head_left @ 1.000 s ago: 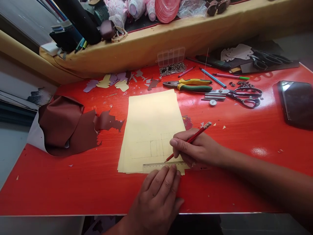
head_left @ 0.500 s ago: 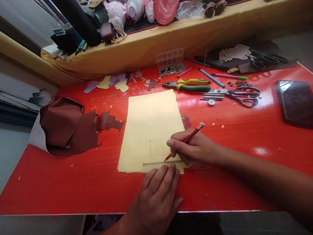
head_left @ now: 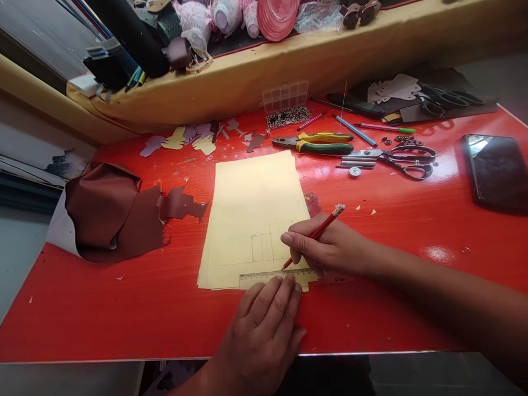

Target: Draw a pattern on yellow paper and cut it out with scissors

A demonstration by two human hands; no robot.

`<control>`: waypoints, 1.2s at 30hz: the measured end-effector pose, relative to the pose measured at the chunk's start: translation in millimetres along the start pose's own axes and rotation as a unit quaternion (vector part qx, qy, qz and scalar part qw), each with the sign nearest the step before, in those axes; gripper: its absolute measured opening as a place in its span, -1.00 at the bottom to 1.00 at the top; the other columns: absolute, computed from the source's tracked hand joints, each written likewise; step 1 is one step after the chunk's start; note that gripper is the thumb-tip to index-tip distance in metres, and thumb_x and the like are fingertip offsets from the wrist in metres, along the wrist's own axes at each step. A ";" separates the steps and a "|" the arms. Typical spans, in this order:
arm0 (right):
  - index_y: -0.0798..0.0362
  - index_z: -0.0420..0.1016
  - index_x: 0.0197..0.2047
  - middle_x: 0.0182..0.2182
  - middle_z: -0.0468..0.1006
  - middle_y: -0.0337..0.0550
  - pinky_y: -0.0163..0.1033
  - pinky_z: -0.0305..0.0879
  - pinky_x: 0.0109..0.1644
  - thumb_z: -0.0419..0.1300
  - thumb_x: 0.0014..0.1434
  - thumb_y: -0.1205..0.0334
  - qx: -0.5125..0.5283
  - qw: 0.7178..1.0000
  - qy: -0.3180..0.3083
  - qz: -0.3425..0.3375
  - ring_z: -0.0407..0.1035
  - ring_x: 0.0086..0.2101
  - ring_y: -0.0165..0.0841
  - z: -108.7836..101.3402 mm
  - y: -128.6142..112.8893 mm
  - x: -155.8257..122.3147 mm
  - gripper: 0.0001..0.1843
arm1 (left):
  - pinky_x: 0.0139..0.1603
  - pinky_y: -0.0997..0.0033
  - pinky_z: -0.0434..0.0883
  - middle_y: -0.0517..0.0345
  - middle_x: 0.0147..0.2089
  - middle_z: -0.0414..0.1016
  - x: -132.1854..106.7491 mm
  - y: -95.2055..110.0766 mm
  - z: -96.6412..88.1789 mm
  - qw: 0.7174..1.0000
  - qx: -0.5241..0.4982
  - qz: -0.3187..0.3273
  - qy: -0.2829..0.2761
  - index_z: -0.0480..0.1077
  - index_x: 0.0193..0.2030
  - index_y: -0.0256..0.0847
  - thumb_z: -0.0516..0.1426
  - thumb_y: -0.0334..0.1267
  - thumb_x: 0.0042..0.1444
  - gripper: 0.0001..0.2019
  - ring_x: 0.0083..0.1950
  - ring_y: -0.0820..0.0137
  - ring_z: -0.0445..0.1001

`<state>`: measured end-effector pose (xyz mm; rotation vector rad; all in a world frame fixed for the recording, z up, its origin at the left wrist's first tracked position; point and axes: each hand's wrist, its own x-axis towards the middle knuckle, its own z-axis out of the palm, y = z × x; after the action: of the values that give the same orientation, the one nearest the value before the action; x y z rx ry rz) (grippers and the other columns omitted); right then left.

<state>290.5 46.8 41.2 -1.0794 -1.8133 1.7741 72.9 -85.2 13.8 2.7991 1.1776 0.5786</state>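
A stack of pale yellow paper [head_left: 251,192] lies on the red table, with thin pencil lines drawn on its lower half. Across its bottom edge rests a clear ruler [head_left: 251,277]. My left hand [head_left: 268,324] lies flat, fingers stretched, its fingertips pressing on the ruler from below. In my right hand [head_left: 317,245] is a red pencil [head_left: 328,223] with an eraser end, gripped in a writing hold. Its tip meets the paper at the ruler's upper edge. My right palm hides part of the sheet's right side.
Brown leather [head_left: 107,214] lies to the left. Pliers [head_left: 325,144], scissors [head_left: 408,159], metal rods [head_left: 357,163] and pens [head_left: 355,130] are behind the paper. A phone [head_left: 497,173] is at the right, a compartment box [head_left: 286,107] at the back. Cut scraps [head_left: 181,137] lie back left.
The pencil tip has slid a little to the right along the ruler's upper edge. My left hand and the ruler stay in place; the whole view has shifted slightly.
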 end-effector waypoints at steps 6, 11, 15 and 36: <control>0.02 0.45 -0.48 -0.71 0.33 -0.33 -0.27 0.15 -0.52 0.09 0.52 -0.15 -0.039 0.998 0.014 -0.038 0.26 -0.65 -0.39 -9.9 -8.7 -4.3 -0.41 | 0.54 0.12 0.14 -0.14 0.39 0.52 1.0 1.1 -1.2 1.000 -0.005 -0.004 -0.003 0.45 0.38 -0.45 0.18 -0.23 0.44 -0.54 0.42 0.10 0.41; 0.02 0.47 -0.49 -0.72 0.33 -0.33 -0.26 0.13 -0.50 0.09 0.53 -0.08 -0.062 0.997 0.016 -0.039 0.27 -0.65 -0.38 -13.7 -12.4 -7.3 -0.42 | 0.52 0.12 0.18 -0.12 0.39 0.52 1.3 1.9 -1.7 1.000 -0.006 -0.007 -0.006 0.45 0.38 -0.44 0.18 -0.24 0.45 -0.54 0.40 0.10 0.42; 0.04 0.49 -0.50 -0.69 0.38 -0.29 -0.25 0.14 -0.47 0.09 0.53 -0.07 -0.081 0.996 0.016 -0.040 0.29 -0.62 -0.38 -16.1 -14.4 -8.5 -0.40 | 0.49 0.13 0.21 -0.11 0.38 0.54 1.8 2.7 -2.3 1.000 -0.003 -0.009 -0.006 0.45 0.38 -0.42 0.17 -0.24 0.45 -0.55 0.40 0.11 0.44; 0.04 0.54 -0.38 -0.72 0.37 -0.37 -0.28 0.26 -0.46 0.14 0.48 -0.20 0.038 0.997 0.045 -0.050 0.30 -0.65 -0.41 -19.4 -8.7 -6.2 -0.44 | 0.51 0.16 0.18 -0.06 0.38 0.54 2.3 2.6 -1.3 1.000 0.005 -0.012 -0.003 0.44 0.39 -0.36 0.16 -0.24 0.46 -0.56 0.39 0.14 0.43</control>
<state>306.4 56.0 53.6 -1.0046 -1.7028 1.6927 75.7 -85.6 16.2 2.7889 1.2149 0.5627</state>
